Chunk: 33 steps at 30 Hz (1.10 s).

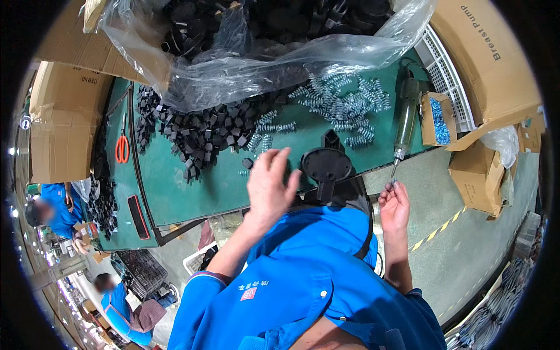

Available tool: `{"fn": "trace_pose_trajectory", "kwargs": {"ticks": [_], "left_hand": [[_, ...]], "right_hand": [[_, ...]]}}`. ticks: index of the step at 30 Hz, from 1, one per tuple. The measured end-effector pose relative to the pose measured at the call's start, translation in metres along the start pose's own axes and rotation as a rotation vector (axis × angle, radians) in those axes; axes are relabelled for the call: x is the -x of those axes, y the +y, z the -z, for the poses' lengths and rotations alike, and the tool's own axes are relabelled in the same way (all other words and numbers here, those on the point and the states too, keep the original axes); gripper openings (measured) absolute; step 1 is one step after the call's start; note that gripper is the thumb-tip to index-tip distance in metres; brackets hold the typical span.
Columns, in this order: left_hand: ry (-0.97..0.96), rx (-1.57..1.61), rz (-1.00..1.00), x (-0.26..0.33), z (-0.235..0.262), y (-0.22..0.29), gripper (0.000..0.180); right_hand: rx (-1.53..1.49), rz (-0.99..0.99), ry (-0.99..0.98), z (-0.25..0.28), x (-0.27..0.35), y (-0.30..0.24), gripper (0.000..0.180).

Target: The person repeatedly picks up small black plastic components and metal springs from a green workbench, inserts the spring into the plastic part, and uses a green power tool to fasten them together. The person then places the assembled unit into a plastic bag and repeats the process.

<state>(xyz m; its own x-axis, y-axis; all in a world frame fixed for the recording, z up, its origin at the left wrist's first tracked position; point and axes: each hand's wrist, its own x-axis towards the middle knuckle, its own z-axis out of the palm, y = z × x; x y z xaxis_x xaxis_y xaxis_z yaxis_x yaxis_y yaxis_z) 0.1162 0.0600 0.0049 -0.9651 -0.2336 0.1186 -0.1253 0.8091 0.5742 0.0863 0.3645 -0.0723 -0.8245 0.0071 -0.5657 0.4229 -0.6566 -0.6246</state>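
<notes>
My left hand hovers at the table's front edge with its fingers apart, beside a few loose coil springs and a small black block. To its right a black plastic part with an oval plate and a short stem lies at the edge. My right hand is held past the edge, thumb and fingertips pinched together just below the bit of an electric screwdriver. What it pinches is too small to make out. The screwdriver rests on the table, bit pointing toward me.
Black blocks and springs lie heaped behind my hands, before a plastic-lined box of black parts. Blue-silver screws fill a small carton at right. Orange-handled scissors lie left. Two people work farther left.
</notes>
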Motion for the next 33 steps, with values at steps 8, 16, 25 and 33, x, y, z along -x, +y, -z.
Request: {"fn": "trace_pose_trajectory", "kwargs": {"ticks": [8, 16, 25, 33], "left_hand": [[0.106, -0.199, 0.086, -0.028, -0.006, -0.061, 0.026], [-0.005, -0.106, 0.175, -0.035, -0.005, -0.044, 0.027], [0.063, 0.363, 0.297, -0.025, -0.001, -0.054, 0.015], [-0.028, 0.891, 0.361, -0.026, -0.003, -0.032, 0.014]], "right_hand": [[-0.062, -0.03, 0.053, 0.0, 0.002, 0.008, 0.009], [-0.047, -0.023, 0.126, -0.011, -0.003, 0.01, 0.01], [-0.078, -0.054, 0.131, -0.018, 0.005, 0.011, 0.008], [-0.012, 0.047, 0.143, -0.023, 0.004, 0.018, 0.01]]}}
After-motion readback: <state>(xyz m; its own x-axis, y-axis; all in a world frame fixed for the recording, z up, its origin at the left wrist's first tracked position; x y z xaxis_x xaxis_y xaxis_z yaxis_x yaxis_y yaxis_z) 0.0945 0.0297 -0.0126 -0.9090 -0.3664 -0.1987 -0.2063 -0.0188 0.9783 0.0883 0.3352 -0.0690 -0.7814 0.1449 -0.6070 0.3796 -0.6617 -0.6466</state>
